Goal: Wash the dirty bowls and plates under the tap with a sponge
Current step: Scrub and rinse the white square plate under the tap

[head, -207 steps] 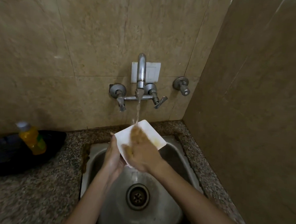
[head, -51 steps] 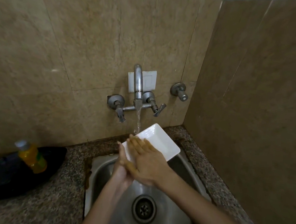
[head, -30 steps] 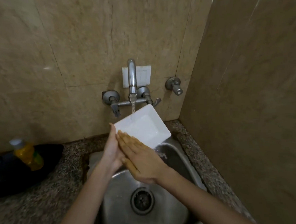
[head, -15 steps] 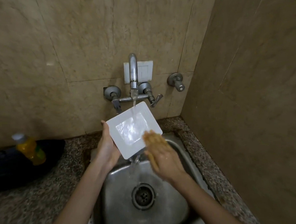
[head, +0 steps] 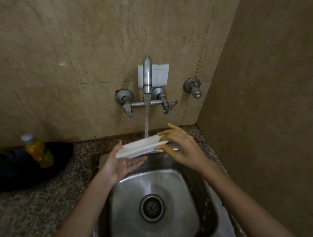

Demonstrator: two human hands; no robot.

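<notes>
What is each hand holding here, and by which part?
The white square plate: left hand supports its near-left underside, right hand pinches its right edge.

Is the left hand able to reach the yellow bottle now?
Probably yes, but not freely: the left hand supports the white plate from below; nothing stands between it and the yellow bottle.

I get one view only: head cam, facing fwd and down, close over the sink point(head: 185, 183), left hand point(head: 120, 165) and right hand point(head: 183, 148); tap point(head: 147, 76) and wall point(head: 83, 42) straight ahead, counter point(head: 38, 211) at left.
</notes>
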